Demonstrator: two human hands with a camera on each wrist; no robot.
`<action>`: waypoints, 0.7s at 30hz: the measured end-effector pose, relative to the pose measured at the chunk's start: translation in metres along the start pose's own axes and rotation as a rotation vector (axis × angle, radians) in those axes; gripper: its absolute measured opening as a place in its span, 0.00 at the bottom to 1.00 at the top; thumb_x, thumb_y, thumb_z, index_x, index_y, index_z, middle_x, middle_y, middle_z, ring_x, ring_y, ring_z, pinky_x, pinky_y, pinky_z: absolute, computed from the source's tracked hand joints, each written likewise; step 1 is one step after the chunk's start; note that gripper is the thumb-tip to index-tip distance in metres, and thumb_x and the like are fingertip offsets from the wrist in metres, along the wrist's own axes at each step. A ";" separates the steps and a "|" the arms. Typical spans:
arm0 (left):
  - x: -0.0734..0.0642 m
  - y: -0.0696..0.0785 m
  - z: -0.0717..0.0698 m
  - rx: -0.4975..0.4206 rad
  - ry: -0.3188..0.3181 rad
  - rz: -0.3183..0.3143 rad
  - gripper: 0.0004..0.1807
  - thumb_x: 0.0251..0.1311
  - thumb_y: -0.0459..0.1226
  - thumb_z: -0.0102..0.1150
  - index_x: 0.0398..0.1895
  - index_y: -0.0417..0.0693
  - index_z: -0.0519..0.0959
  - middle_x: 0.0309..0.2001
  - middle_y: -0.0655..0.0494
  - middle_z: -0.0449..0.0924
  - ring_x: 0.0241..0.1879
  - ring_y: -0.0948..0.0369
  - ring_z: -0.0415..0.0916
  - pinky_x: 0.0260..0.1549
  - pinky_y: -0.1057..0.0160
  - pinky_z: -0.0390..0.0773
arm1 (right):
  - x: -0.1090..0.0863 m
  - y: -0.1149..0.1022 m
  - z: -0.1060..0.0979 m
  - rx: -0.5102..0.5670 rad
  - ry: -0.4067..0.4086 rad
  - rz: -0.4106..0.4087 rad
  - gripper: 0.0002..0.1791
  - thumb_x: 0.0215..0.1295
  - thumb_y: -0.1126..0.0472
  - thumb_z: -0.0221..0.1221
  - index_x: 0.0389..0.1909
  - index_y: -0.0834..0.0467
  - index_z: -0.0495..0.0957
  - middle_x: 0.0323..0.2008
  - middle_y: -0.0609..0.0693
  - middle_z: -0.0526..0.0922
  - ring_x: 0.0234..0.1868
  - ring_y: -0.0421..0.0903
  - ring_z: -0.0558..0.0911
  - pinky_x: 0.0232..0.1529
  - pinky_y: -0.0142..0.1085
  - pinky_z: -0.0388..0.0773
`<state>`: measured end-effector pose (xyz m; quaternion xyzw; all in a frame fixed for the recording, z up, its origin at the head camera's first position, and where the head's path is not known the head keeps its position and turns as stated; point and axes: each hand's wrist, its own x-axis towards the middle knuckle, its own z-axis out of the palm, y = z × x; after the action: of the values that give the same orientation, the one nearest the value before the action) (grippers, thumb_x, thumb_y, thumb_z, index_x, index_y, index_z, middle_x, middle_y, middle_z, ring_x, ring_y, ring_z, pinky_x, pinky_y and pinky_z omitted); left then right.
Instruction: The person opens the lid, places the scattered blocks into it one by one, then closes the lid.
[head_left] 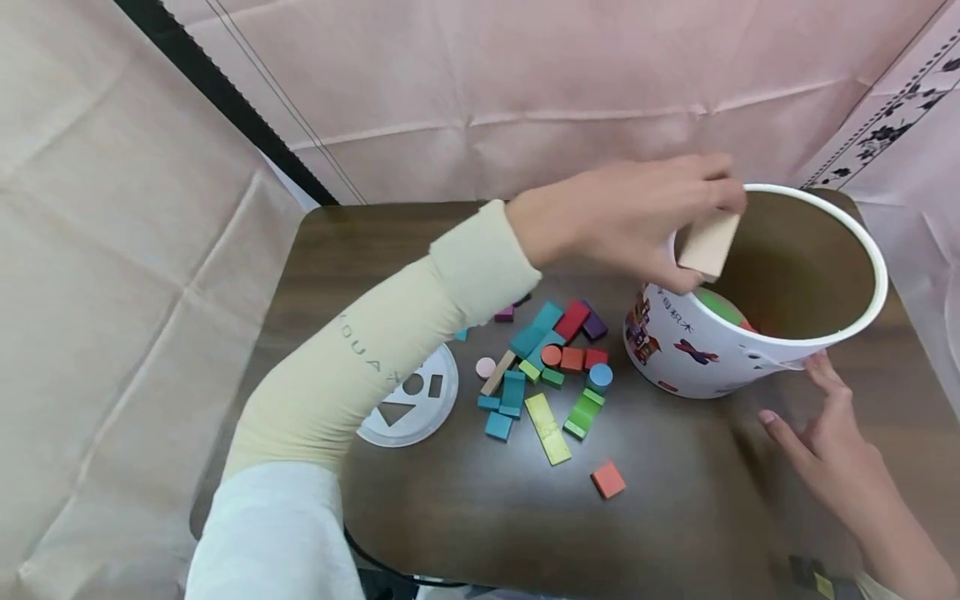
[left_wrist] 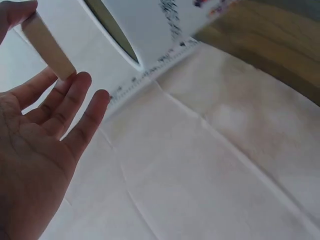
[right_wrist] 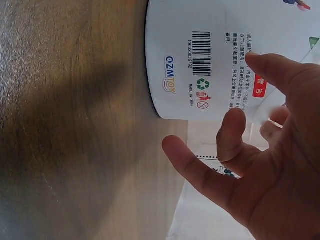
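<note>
My left hand [head_left: 630,212] pinches a plain wooden block [head_left: 710,246] between thumb and fingertips, over the near-left rim of a white toy bucket [head_left: 720,379]. In the left wrist view the block [left_wrist: 48,46] shows its narrow side, with the little finger held away from it. Inside the bucket, a green piece [head_left: 717,305] and a bit of red show; much of the interior is hidden. Beside the bucket's near-right side is my right hand [head_left: 832,442], fingertips up at the rim by the handle joint and thumb spread away.
Several coloured blocks [head_left: 513,387] lie loosely grouped left of the bucket. An orange-red block [head_left: 608,480] sits apart nearer the front. A white lid with shaped holes [head_left: 442,400] is partly behind my left sleeve. Pink cloth [head_left: 480,100] hangs behind the brown table [head_left: 660,517].
</note>
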<state>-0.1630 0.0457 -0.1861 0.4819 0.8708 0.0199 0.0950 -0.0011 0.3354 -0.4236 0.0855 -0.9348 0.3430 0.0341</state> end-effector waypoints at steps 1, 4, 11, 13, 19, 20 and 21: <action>0.005 0.003 0.000 -0.013 -0.007 0.026 0.35 0.65 0.57 0.60 0.72 0.56 0.70 0.67 0.61 0.67 0.60 0.70 0.67 0.51 0.78 0.69 | 0.000 -0.001 0.000 -0.005 0.009 -0.003 0.46 0.75 0.62 0.62 0.79 0.70 0.42 0.84 0.67 0.43 0.40 0.66 0.80 0.18 0.39 0.55; 0.021 0.011 0.004 -0.036 -0.032 0.092 0.34 0.65 0.53 0.60 0.72 0.53 0.69 0.66 0.59 0.69 0.60 0.69 0.67 0.53 0.79 0.68 | -0.001 -0.002 0.000 -0.018 0.015 0.001 0.45 0.75 0.61 0.62 0.79 0.71 0.43 0.83 0.68 0.44 0.33 0.55 0.82 0.16 0.39 0.55; 0.054 0.023 0.014 -0.031 -0.085 0.115 0.33 0.64 0.52 0.62 0.70 0.53 0.69 0.64 0.60 0.70 0.58 0.70 0.67 0.54 0.77 0.68 | -0.003 -0.006 -0.008 -0.052 -0.004 0.019 0.44 0.78 0.59 0.59 0.80 0.69 0.42 0.84 0.67 0.44 0.16 0.29 0.62 0.15 0.37 0.55; 0.065 0.025 0.016 0.003 -0.089 0.121 0.34 0.63 0.52 0.63 0.71 0.53 0.69 0.63 0.59 0.70 0.58 0.69 0.66 0.55 0.77 0.67 | -0.004 -0.007 -0.009 -0.053 0.016 0.009 0.44 0.77 0.59 0.59 0.80 0.68 0.43 0.83 0.67 0.45 0.17 0.30 0.61 0.16 0.37 0.55; 0.092 0.024 0.030 0.061 -0.149 0.082 0.34 0.62 0.50 0.65 0.70 0.52 0.70 0.61 0.59 0.70 0.58 0.68 0.66 0.55 0.76 0.66 | -0.008 -0.007 -0.007 -0.052 0.043 -0.015 0.43 0.75 0.62 0.61 0.80 0.65 0.46 0.83 0.64 0.49 0.21 0.27 0.61 0.17 0.36 0.57; 0.095 0.022 0.033 0.054 -0.164 0.064 0.34 0.61 0.50 0.66 0.69 0.53 0.70 0.60 0.60 0.70 0.58 0.68 0.67 0.54 0.75 0.67 | -0.007 -0.007 -0.007 -0.056 0.039 -0.017 0.43 0.75 0.62 0.61 0.80 0.65 0.47 0.83 0.65 0.50 0.22 0.27 0.62 0.18 0.37 0.57; 0.098 0.022 0.035 0.046 -0.180 0.043 0.34 0.61 0.50 0.67 0.69 0.54 0.71 0.60 0.61 0.70 0.58 0.68 0.68 0.54 0.75 0.67 | -0.007 -0.006 -0.007 -0.061 0.034 -0.022 0.42 0.75 0.62 0.61 0.79 0.66 0.47 0.82 0.66 0.50 0.23 0.27 0.62 0.19 0.37 0.58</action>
<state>-0.1891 0.1380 -0.2325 0.5024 0.8485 -0.0414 0.1612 0.0067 0.3365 -0.4147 0.0891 -0.9431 0.3152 0.0564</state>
